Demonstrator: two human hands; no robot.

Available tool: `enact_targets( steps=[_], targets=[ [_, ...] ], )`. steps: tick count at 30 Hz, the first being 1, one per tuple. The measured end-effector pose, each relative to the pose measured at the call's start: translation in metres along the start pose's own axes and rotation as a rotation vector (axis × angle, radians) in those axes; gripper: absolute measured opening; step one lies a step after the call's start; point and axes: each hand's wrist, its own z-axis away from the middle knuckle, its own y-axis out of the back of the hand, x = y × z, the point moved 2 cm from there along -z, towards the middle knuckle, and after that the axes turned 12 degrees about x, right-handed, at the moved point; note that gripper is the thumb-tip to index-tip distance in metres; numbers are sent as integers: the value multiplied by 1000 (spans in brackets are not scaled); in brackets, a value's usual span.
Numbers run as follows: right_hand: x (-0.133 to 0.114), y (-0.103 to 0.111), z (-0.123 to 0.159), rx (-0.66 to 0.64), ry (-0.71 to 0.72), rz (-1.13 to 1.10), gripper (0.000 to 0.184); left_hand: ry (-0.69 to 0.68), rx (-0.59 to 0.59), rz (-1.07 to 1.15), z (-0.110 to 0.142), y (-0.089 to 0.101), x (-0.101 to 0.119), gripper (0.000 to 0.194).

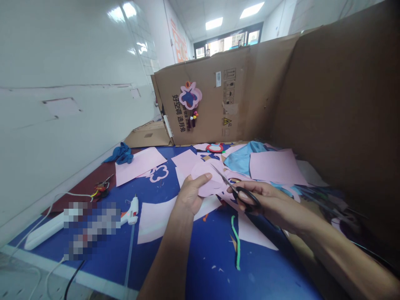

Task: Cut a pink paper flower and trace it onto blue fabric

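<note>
One pink sheet (206, 168), edge pinched in left hand (190, 195), scissors (230, 186) gripped in right hand (265, 198); room between the forearms (173, 254)

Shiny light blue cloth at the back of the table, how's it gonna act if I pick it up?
The light blue cloth would probably hang floppy, given its soft folds. Its satiny sheen suggests it may feel slippery. Lifting it might shift the pink sheet that seems to overlap its right side.

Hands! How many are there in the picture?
2: the left hand holding a pale pink paper piece near the middle, and the right hand beside it, holding black-handled metal scissors.
</note>
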Motion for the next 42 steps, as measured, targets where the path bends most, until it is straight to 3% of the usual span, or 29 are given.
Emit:
enact_targets(
  steps=[7, 22, 42],
  targets=[
    [-9, 3, 4, -4, 29, 103, 40, 10, 8, 25, -1, 1, -1, 63],
    [-13, 21, 9, -3, -57, 200, 43, 29, 18, -9, -3, 4, -4, 59],
    [-11, 13, 5, 28, -63, 130, 42, 43, 94, 12, -1, 1, -6, 50]
  ],
)
